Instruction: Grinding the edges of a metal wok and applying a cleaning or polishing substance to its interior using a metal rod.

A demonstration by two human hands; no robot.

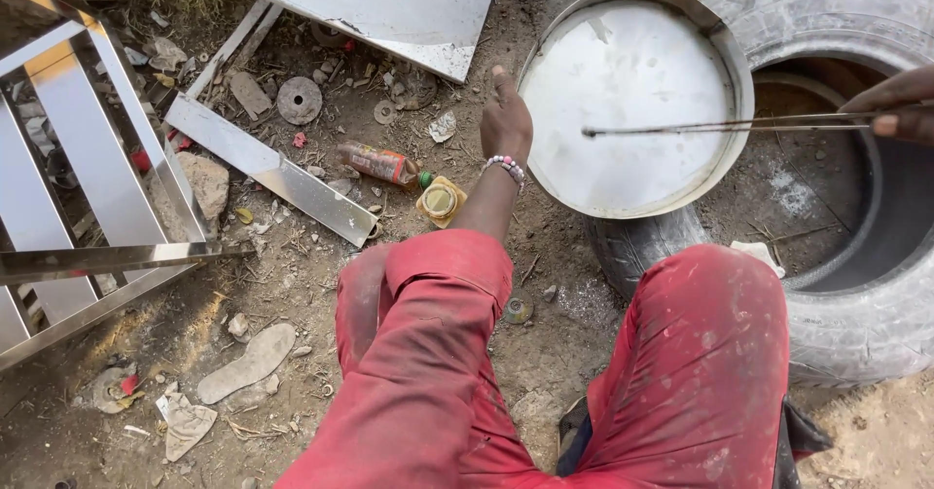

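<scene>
A round shiny metal pan (739, 90) rests tilted on the edge of an old tyre (856, 314). My left hand (506, 119) grips the pan's left rim, with a beaded band on the wrist. At the right edge, my right hand (900, 105) pinches a long thin metal rod (730, 125). The rod lies level across the pan, and its tip sits near the middle of the pan's white floor. My knees in red trousers fill the lower middle.
A steel frame (68, 207) stands at the left. A flat metal bar (272, 170) and a metal sheet (389, 2) lie on the dirt. A small bottle (381, 163), a yellow-lidded jar (440, 200), a grinding disc (299, 100) and scraps are scattered about.
</scene>
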